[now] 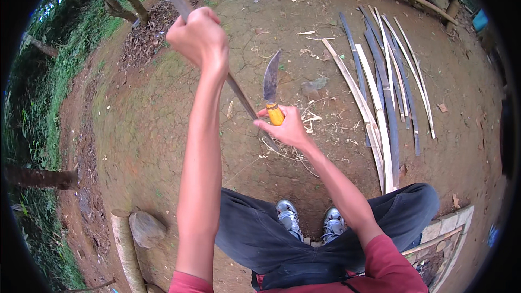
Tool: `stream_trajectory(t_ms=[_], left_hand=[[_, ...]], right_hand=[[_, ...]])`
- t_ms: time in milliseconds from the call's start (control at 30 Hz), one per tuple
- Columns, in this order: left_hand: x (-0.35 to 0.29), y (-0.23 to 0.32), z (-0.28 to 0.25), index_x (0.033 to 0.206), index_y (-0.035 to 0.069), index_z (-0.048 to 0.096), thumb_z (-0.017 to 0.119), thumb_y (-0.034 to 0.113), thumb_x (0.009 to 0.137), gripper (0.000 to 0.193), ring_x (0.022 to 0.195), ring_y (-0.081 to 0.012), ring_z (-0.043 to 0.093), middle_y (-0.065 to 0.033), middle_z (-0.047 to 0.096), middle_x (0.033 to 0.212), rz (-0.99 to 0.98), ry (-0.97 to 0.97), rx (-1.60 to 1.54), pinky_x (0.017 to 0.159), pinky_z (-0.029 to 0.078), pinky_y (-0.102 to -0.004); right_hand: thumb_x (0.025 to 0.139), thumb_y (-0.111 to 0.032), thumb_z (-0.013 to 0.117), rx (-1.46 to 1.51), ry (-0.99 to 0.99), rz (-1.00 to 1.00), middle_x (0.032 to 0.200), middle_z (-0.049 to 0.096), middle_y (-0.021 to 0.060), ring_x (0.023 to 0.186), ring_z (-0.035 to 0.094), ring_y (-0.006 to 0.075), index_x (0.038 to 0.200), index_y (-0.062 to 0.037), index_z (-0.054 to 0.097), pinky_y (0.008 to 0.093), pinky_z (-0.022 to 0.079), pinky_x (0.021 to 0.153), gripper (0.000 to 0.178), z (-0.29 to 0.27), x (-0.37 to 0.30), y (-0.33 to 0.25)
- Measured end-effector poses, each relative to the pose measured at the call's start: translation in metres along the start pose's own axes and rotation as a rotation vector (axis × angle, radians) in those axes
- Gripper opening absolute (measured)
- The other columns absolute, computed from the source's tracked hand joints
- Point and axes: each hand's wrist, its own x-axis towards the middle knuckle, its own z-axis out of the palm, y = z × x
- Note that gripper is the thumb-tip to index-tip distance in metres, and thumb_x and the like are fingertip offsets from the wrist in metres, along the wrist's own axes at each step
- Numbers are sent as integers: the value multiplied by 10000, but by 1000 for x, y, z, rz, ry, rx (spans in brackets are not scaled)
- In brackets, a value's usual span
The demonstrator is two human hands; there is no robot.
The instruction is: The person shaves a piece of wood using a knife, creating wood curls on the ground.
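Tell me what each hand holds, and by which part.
Left hand: a long strip, partway along. Right hand: a curved knife, by its yellow handle, also touching the strip lower down.

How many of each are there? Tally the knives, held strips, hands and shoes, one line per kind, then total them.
Knife: 1
Held strip: 1
Hands: 2 (left hand, right hand)
Silver shoes: 2
Total: 6

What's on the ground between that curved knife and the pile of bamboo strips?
In the head view, a flat grey stone and scattered pale shavings lie between the curved knife in the right hand and the bamboo strips.
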Motion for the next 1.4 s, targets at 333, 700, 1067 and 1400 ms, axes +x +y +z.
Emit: stream_trajectory(t_ms=[333, 700, 1067, 1400], left_hand=[[-13, 49, 29, 790, -23, 608, 573, 334, 795, 359, 677, -252, 621, -122, 597, 654, -1, -434, 366, 612, 464, -412], [-63, 1, -143, 1336, 71, 364, 509, 430, 858, 615, 1272, -317, 410, -196, 448, 1342, 87, -912, 80, 1050, 315, -510], [-136, 0, -188, 1234, 26, 564, 479, 512, 835, 634, 1280, -327, 427, -181, 482, 1347, 279, -893, -24, 1070, 287, -474], [-160, 38, -143, 631, -14, 483, 455, 305, 792, 358, 637, -279, 567, -191, 604, 661, 516, -395, -648, 683, 427, -421]], right_hand=[[762, -201, 745, -225, 153, -379, 579, 586, 68, 518, 516, 94, 745, 7, 659, 293, 390, 463, 225, -30, -15, -4], [753, -196, 765, 100, 346, -227, 713, 635, 54, 588, 565, 89, 841, 34, 617, 252, 479, 533, 287, -83, 33, -38], [759, -116, 772, 515, 237, 139, 697, 546, 14, 505, 464, 66, 894, -2, 550, 218, 375, 419, 284, -115, 74, -34], [787, -88, 723, 727, 144, 257, 734, 551, 7, 526, 443, 22, 842, -12, 566, 167, 348, 407, 183, -102, 47, -76]])
